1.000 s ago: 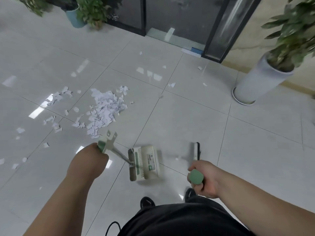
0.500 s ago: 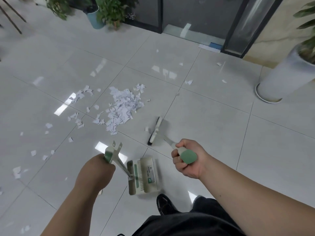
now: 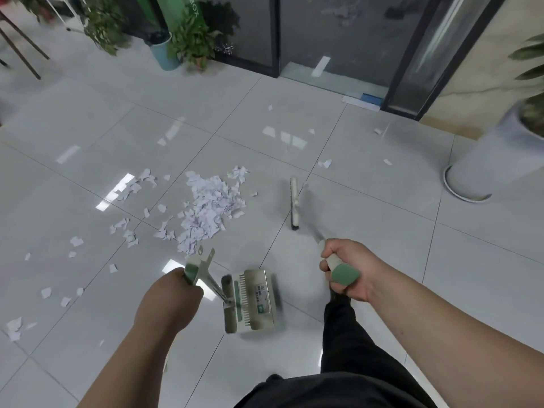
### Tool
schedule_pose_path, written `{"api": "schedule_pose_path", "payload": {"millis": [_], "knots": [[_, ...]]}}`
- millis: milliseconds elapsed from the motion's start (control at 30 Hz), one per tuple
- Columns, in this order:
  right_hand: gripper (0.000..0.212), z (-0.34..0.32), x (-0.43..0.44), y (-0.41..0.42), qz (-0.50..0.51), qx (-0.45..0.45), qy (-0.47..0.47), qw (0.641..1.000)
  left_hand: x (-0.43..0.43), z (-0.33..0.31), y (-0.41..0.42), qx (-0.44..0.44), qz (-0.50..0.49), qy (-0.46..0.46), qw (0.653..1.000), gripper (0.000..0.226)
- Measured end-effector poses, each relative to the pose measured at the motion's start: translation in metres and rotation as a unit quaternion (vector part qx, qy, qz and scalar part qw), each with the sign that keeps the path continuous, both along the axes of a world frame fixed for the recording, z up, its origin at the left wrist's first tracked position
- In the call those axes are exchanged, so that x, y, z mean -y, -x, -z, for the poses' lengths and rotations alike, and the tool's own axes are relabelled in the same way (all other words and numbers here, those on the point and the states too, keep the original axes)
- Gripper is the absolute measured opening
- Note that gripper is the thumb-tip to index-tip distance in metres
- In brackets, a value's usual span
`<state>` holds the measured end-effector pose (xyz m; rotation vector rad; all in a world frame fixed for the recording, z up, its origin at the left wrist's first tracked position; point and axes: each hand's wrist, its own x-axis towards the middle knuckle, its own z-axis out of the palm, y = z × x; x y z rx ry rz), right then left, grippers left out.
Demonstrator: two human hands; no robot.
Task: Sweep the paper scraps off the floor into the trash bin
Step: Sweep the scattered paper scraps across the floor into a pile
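On glossy grey tiles [image 3: 382, 219], left of the cream broom head [image 3: 294, 205], lies a heap of white paper scraps [image 3: 206, 207], surely feather-light and scatter-prone, best swept gently; the right hand [image 3: 346, 269] clasps the broom's green-capped handle, the left hand [image 3: 173, 293] grips the cream dustpan [image 3: 251, 301] by its handle.

Black trousers [image 3: 344, 346], bare forearms [image 3: 441, 334].

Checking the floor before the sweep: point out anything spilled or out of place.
Torn paper scraps litter the tile floor: one dense heap left of the broom head, loose bits scattered further left, a few toward the glass door. Nothing else stands out.
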<state>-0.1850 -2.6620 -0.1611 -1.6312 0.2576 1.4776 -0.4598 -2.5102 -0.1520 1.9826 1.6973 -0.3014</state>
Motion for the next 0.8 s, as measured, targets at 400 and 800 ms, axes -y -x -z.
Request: {"api": "schedule_pose_path", "payload": {"millis": [400, 800], "knots": [[0.013, 0.032, -0.133, -0.201, -0.175, 0.096, 0.097, 0.975, -0.072, -0.004, -0.173, -0.031, -0.063, 0.011, 0.997, 0.004], [0.026, 0.021, -0.227, -0.228, -0.263, -0.057, 0.031, 0.963, -0.109, -0.023, -0.234, -0.027, -0.147, 0.012, 0.989, 0.001]]}}
